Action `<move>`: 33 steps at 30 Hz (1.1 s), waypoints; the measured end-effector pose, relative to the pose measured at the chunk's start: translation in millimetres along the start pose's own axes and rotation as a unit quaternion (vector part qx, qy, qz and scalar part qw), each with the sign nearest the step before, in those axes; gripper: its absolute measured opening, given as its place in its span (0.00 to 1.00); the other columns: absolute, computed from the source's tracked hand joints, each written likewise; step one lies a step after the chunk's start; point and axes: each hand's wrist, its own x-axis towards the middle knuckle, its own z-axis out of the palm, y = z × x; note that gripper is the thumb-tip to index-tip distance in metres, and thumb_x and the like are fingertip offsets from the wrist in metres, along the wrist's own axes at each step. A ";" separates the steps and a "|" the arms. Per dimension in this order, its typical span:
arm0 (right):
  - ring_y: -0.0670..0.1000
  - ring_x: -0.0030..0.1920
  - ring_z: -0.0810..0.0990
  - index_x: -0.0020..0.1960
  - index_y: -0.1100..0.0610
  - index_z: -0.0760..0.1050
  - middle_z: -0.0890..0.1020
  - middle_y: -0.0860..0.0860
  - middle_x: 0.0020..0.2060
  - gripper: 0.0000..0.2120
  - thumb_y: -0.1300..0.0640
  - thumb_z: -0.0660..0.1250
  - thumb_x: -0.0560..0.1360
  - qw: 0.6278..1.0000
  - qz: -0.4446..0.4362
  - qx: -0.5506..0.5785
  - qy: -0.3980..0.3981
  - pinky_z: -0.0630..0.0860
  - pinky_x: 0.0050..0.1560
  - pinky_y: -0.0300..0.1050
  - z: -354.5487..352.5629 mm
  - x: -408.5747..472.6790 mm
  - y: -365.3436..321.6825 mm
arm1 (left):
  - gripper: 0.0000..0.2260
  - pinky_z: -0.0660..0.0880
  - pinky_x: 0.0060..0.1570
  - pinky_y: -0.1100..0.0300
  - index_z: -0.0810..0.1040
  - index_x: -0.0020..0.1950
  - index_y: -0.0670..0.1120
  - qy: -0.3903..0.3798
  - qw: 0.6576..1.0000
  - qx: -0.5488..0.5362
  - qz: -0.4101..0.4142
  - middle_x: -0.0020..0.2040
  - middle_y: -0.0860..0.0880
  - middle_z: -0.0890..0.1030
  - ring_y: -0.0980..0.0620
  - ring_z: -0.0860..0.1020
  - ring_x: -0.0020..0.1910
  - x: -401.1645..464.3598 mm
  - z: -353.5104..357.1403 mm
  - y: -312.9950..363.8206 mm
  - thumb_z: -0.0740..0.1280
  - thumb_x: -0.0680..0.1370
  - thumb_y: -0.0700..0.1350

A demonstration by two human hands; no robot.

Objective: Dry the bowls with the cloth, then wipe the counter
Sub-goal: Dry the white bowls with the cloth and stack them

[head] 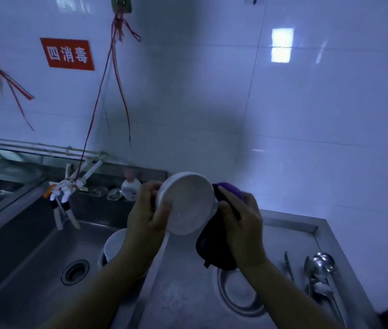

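My left hand [149, 210] grips the left rim of a white bowl [189, 203], which is tilted with its inside facing me, held in the air above the counter. My right hand [240, 219] holds a dark purple cloth [216, 248] against the bowl's right side and back; part of the cloth hangs below. Another white bowl [114, 243] sits in the sink, partly hidden by my left forearm. A metal bowl [240, 295] rests on the steel counter [183, 293] under my right wrist.
A steel sink [33, 257] with a drain [75, 273] lies to the left. Taps [67, 193] hang over it. A soap bottle [131, 188] and glass lids stand at the back. Ladles and tongs [318, 271] lie at the counter's right. Tiled wall behind.
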 end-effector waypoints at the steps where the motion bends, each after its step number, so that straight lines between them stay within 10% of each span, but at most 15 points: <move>1: 0.41 0.54 0.73 0.62 0.53 0.76 0.73 0.53 0.55 0.15 0.49 0.61 0.79 0.998 -0.037 -0.024 0.038 0.67 0.58 0.26 0.9 -0.3 -7.9 | 0.12 0.70 0.32 0.71 0.68 0.49 0.60 -0.002 1.000 -0.015 -0.019 0.44 0.57 0.74 0.66 0.74 0.39 -1.0 -1.5 -2.0 0.58 0.68 0.61; 8: 0.56 0.53 0.78 0.63 0.55 0.77 0.78 0.57 0.54 0.17 0.51 0.68 0.76 0.937 -0.243 -0.251 -0.014 0.73 0.56 0.49 28.4 -14.2 -37.1 | 0.12 0.76 0.44 0.57 0.71 0.58 0.54 -0.040 0.990 -0.089 -0.105 0.51 0.52 0.77 0.56 0.77 0.48 -19.9 1.7 -3.4 0.61 0.75 0.48; 19: 0.54 0.56 0.74 0.67 0.53 0.66 0.73 0.57 0.60 0.26 0.46 0.66 0.72 0.909 -0.221 -0.347 -0.073 0.73 0.56 0.47 31.7 -60.8 -54.9 | 0.12 0.75 0.43 0.61 0.69 0.54 0.59 -0.077 0.972 -0.159 -0.156 0.52 0.55 0.75 0.58 0.76 0.49 -42.4 -15.1 -6.2 0.57 0.71 0.55; 24: 0.55 0.49 0.82 0.55 0.59 0.80 0.83 0.57 0.51 0.19 0.53 0.77 0.67 0.923 -0.158 -0.344 -0.071 0.81 0.49 0.49 28.7 -59.9 -62.6 | 0.10 0.72 0.37 0.74 0.71 0.52 0.60 -0.109 0.976 -0.150 -0.115 0.49 0.57 0.75 0.66 0.76 0.44 -49.1 -13.4 -5.1 0.58 0.72 0.51; 33: 0.49 0.55 0.78 0.55 0.53 0.81 0.82 0.52 0.54 0.11 0.58 0.68 0.74 0.921 -0.130 -0.356 -0.091 0.75 0.58 0.40 61.8 -65.9 -84.6 | 0.13 0.74 0.41 0.71 0.73 0.56 0.53 -0.121 0.973 -0.174 -0.094 0.50 0.51 0.78 0.62 0.77 0.46 -39.2 -8.5 0.1 0.58 0.73 0.50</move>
